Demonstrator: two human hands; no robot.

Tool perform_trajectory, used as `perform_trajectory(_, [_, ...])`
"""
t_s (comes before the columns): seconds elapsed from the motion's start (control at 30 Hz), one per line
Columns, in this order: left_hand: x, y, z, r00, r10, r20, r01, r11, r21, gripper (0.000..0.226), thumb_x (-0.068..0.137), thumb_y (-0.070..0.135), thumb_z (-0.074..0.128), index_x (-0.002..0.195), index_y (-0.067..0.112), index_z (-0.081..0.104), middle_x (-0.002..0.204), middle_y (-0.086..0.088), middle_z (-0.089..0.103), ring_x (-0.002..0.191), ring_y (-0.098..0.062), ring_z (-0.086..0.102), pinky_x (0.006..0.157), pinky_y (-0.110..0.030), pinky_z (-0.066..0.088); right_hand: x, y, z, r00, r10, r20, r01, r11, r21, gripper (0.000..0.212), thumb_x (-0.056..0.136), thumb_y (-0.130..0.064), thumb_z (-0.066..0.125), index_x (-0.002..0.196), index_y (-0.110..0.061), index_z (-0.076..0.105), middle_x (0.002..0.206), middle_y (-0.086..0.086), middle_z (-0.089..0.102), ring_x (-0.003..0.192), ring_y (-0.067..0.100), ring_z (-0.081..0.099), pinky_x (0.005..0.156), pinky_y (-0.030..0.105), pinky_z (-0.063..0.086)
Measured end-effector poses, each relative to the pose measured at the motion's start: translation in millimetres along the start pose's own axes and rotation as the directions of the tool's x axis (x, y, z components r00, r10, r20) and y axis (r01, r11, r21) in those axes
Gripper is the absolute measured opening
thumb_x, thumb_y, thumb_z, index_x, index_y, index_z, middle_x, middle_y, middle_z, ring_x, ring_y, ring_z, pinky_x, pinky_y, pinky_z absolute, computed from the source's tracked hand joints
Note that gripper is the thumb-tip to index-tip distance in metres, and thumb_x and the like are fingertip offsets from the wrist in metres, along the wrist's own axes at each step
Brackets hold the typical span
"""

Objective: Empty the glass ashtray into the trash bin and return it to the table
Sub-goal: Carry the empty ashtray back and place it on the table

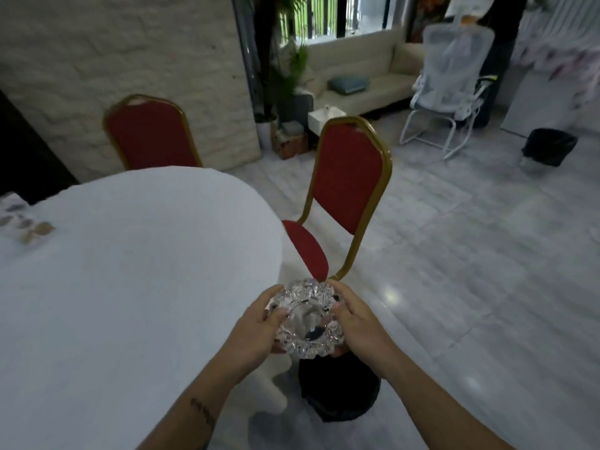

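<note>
A cut-glass ashtray (308, 316) hangs in the air just past the right edge of the round table (130, 271) with its white cloth. My left hand (259, 329) grips its left rim and my right hand (357, 319) grips its right rim. The ashtray is held roughly level, with a small dark bit lying in its bowl. Directly below it on the floor stands a trash bin (337, 388) lined with a black bag, partly hidden by the ashtray and my hands.
A red and gold chair (344, 190) stands just beyond the ashtray, and another (149, 134) behind the table. A second black-bagged bin (548, 147) sits far right near a white chair (451, 89). Small items (29, 225) lie on the table's left.
</note>
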State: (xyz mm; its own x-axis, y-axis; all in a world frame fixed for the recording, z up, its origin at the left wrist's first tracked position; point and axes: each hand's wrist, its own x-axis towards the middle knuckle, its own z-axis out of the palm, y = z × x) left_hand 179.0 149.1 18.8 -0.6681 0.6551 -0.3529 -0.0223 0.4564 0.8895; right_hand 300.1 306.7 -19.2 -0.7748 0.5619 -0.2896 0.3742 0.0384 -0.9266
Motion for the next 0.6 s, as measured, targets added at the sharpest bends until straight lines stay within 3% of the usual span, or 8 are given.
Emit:
perform_trajectory(0.07, [-18, 12, -16, 0.999, 0.002, -0.045, -0.003, 1.000, -0.027, 0.034, 0.106, 0.024, 0.048, 0.138, 0.034, 0.051, 0.116, -0.011, 0.072, 0.098, -0.029, 0.074, 0.081, -0.050, 0.064, -6, -29, 4, 0.999, -0.034, 0.027, 0.035, 0.998, -0.048, 0.043, 0.107, -0.025, 0.043, 0.140, -0.051, 0.056, 0.147, -0.009, 0.061, 0.133, 0.016, 0.059, 0.117, 0.043, 0.046])
perform_trajectory(0.17, [-41, 17, -38, 0.993, -0.016, -0.119, 0.005, 0.996, -0.095, 0.034, 0.106, 0.019, 0.047, 0.137, 0.032, 0.052, 0.112, -0.018, 0.071, 0.092, -0.034, 0.074, 0.083, -0.050, 0.063, -12, -63, 22, 0.995, -0.038, 0.096, 0.043, 0.998, -0.056, 0.045, 0.107, -0.023, 0.044, 0.121, -0.061, 0.062, 0.132, -0.006, 0.071, 0.119, 0.017, 0.069, 0.105, 0.048, 0.057])
perform_trajectory(0.23, [-53, 16, -57, 0.986, -0.045, -0.160, 0.017, 0.985, -0.169, 0.034, 0.105, 0.015, 0.047, 0.135, 0.029, 0.054, 0.108, -0.021, 0.071, 0.082, -0.028, 0.074, 0.076, -0.041, 0.065, -10, -78, 39, 0.988, -0.035, 0.149, 0.045, 0.997, -0.064, 0.043, 0.108, -0.022, 0.043, 0.140, -0.047, 0.056, 0.138, 0.000, 0.066, 0.121, 0.023, 0.068, 0.102, 0.050, 0.059])
perform_trajectory(0.33, [-66, 6, -86, 0.975, -0.097, -0.198, 0.044, 0.966, -0.256, 0.034, 0.103, 0.011, 0.050, 0.131, 0.030, 0.054, 0.099, -0.012, 0.072, 0.069, -0.019, 0.073, 0.067, -0.032, 0.064, -5, -95, 68, 0.979, 0.008, 0.206, 0.012, 0.995, -0.096, 0.032, 0.110, -0.025, 0.043, 0.140, -0.036, 0.049, 0.119, 0.002, 0.067, 0.103, 0.027, 0.073, 0.074, 0.042, 0.067])
perform_trajectory(0.4, [-68, -5, -108, 0.966, -0.124, -0.226, 0.052, 0.953, -0.299, 0.035, 0.102, 0.011, 0.052, 0.131, 0.030, 0.054, 0.094, -0.010, 0.071, 0.066, -0.018, 0.071, 0.068, -0.033, 0.064, 1, -104, 91, 0.970, 0.032, 0.239, -0.005, 0.993, -0.115, 0.024, 0.110, -0.024, 0.043, 0.133, -0.031, 0.049, 0.108, 0.007, 0.069, 0.087, 0.025, 0.072, 0.057, 0.033, 0.062])
perform_trajectory(0.5, [-69, -27, -141, 0.953, -0.162, -0.257, 0.065, 0.935, -0.349, 0.039, 0.101, 0.010, 0.054, 0.134, 0.030, 0.055, 0.100, -0.016, 0.072, 0.073, -0.023, 0.070, 0.071, -0.034, 0.064, 15, -114, 131, 0.956, 0.060, 0.287, -0.019, 0.990, -0.143, 0.019, 0.111, -0.026, 0.043, 0.127, -0.024, 0.053, 0.110, 0.015, 0.075, 0.078, 0.026, 0.070, 0.055, 0.032, 0.061])
perform_trajectory(0.6, [-68, -47, -176, 0.949, -0.177, -0.261, 0.064, 0.918, -0.391, 0.036, 0.100, 0.007, 0.052, 0.126, 0.032, 0.060, 0.095, -0.010, 0.070, 0.073, -0.022, 0.069, 0.069, -0.031, 0.065, 31, -121, 175, 0.942, 0.090, 0.323, -0.036, 0.985, -0.171, 0.014, 0.110, -0.025, 0.044, 0.114, -0.024, 0.058, 0.105, 0.015, 0.076, 0.074, 0.027, 0.068, 0.061, 0.036, 0.063])
